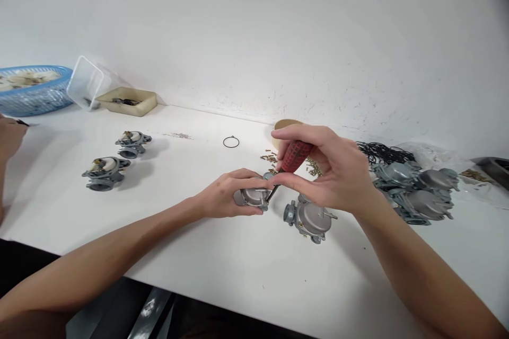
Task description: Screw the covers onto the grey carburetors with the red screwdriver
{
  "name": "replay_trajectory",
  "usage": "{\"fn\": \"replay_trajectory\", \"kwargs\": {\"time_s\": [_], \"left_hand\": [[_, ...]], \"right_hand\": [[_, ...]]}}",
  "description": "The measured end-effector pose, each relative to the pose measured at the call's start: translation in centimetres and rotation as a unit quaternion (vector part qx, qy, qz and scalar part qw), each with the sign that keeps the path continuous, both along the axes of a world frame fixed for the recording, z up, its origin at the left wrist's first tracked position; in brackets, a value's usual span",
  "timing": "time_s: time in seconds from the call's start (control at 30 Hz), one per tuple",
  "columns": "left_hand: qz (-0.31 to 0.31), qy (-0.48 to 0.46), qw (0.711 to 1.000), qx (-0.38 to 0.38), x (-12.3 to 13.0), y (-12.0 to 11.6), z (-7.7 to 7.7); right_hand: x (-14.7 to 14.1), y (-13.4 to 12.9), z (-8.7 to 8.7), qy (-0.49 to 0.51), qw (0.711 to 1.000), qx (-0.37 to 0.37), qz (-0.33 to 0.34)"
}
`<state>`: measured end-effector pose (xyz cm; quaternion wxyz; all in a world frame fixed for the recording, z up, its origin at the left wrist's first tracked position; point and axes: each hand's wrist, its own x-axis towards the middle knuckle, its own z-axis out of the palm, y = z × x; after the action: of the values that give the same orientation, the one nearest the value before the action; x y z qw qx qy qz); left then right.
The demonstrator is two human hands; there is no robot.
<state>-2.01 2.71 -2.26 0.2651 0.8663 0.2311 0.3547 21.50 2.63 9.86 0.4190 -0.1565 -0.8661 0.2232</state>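
Note:
My left hand [234, 195] is wrapped round a grey metal carburetor [252, 197] on the white table, its rounded bowl facing up. My right hand [332, 169] grips the red and black handle of a screwdriver [296, 158]. The screwdriver's shaft slants down to the edge of the held carburetor; whether a screw sits under its tip is hidden. Just right of it, a second carburetor [314, 220] lies bowl up, partly below my right hand. Brass screws [269, 157] are scattered behind my hands, near a beige round container [284, 126] that my right hand partly covers.
Two opened carburetors [104, 172] with white floats stand at left. A black rubber ring [231, 142] lies mid-table. Several carburetors [421, 193] and black rings [384, 152] are at right. A blue basket [59, 90] and a beige tray [139, 108] sit back left. Another person's hand [10, 137] shows far left.

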Motion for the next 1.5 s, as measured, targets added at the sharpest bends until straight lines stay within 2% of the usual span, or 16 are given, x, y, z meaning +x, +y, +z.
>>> {"fn": "replay_trajectory", "kwargs": {"time_s": [0.13,0.3,0.43,0.63,0.73,0.83,1.07,1.27,1.5], "left_hand": [[0.005,0.009,1.0,0.0,0.0,-0.1,0.4],[0.015,0.013,1.0,0.022,0.1,-0.2,-0.3],[0.046,-0.001,0.997,0.067,0.1,-0.5,-0.5],[0.042,0.091,0.989,0.108,-0.7,-0.9,1.7],[0.042,0.14,0.983,0.113,-1.3,-0.8,2.4],[0.047,0.159,0.98,0.113,-1.6,-0.4,2.1],[0.058,0.119,0.985,0.107,-1.3,-0.2,1.0],[0.066,0.107,0.984,0.126,-1.2,-0.1,0.6],[0.065,0.099,0.985,0.122,-1.0,-0.1,0.5]], "right_hand": [[0.3,0.0,0.4,-0.023,0.997,-0.043,0.062],[0.0,-0.5,0.3,-0.006,1.0,0.012,-0.018],[0.1,-0.3,0.4,-0.001,0.999,0.033,-0.035],[0.9,0.1,1.6,0.142,0.986,0.031,-0.075],[0.6,-0.2,1.4,0.146,0.987,0.027,-0.054],[-0.1,-0.8,0.7,0.106,0.994,0.019,-0.008],[-0.7,-1.3,-0.1,0.09,0.996,-0.02,-0.017],[-1.2,-1.0,-0.7,0.082,0.996,-0.015,0.043],[-1.3,-0.9,-0.8,0.063,0.997,-0.025,0.025]]}}
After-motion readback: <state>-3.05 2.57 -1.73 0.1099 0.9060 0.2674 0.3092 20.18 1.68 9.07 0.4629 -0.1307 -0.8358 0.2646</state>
